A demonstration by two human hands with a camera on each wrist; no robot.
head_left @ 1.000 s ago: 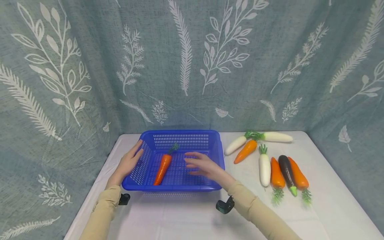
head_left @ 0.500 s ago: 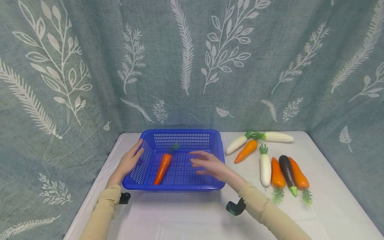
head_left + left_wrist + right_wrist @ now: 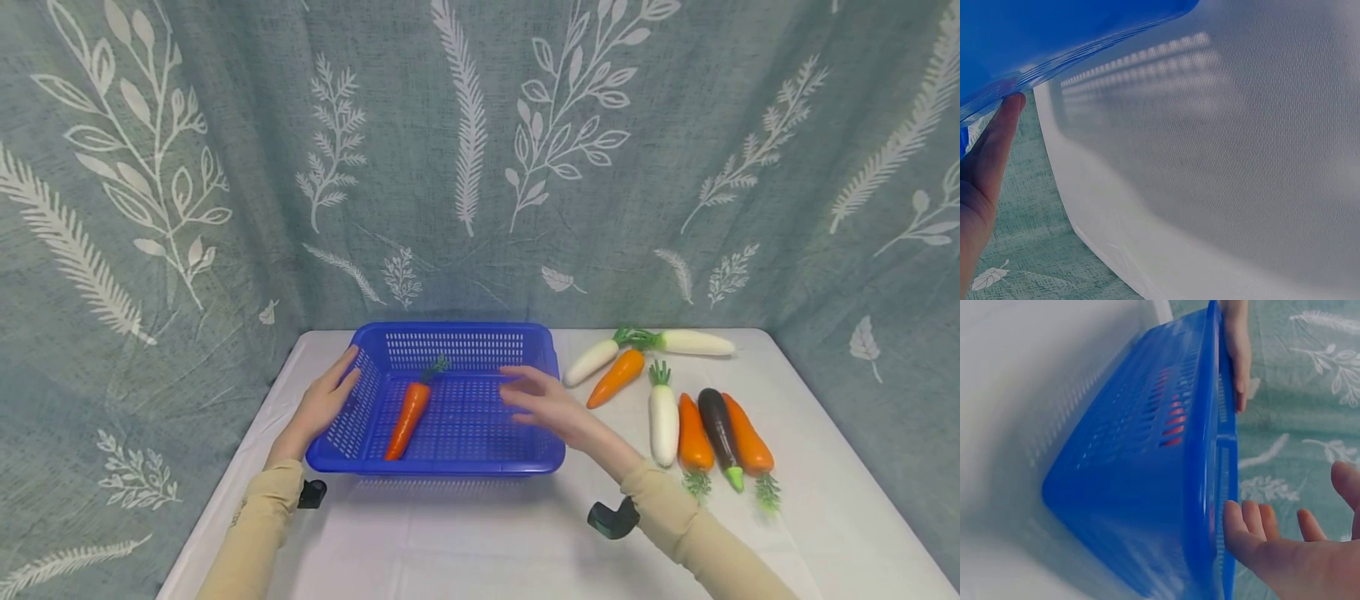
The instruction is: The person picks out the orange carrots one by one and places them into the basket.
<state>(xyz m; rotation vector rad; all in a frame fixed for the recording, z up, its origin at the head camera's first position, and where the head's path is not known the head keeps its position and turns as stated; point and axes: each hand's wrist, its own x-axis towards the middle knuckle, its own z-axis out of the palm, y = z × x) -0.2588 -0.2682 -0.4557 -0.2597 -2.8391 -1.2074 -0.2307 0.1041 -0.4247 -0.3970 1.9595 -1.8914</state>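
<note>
A blue slotted plastic basket (image 3: 442, 465) stands on the table with one orange carrot (image 3: 408, 419) lying inside it, leafy end toward the back. My left hand (image 3: 318, 410) rests along the basket's left rim, fingers straight. In the left wrist view a fingertip (image 3: 1013, 103) meets the rim from outside. My right hand (image 3: 551, 405) hovers over the right side of the basket, fingers loosely bent and spread, holding nothing. The right wrist view shows that hand (image 3: 1297, 553) beside the rim, and bits of the carrot's orange through the slots.
Right of the basket lie two white radishes (image 3: 592, 362) (image 3: 693, 342) and a carrot (image 3: 617, 378). Nearer are another white radish (image 3: 663, 423), a carrot (image 3: 694, 437), a dark eggplant (image 3: 718, 429) and a carrot (image 3: 747, 437). A patterned curtain (image 3: 480, 275) borders the white table (image 3: 465, 542).
My right hand has drifted rightward, from over the middle of the basket to near its right rim. The left hand stays at the left rim, and the carrot lies where it was.
</note>
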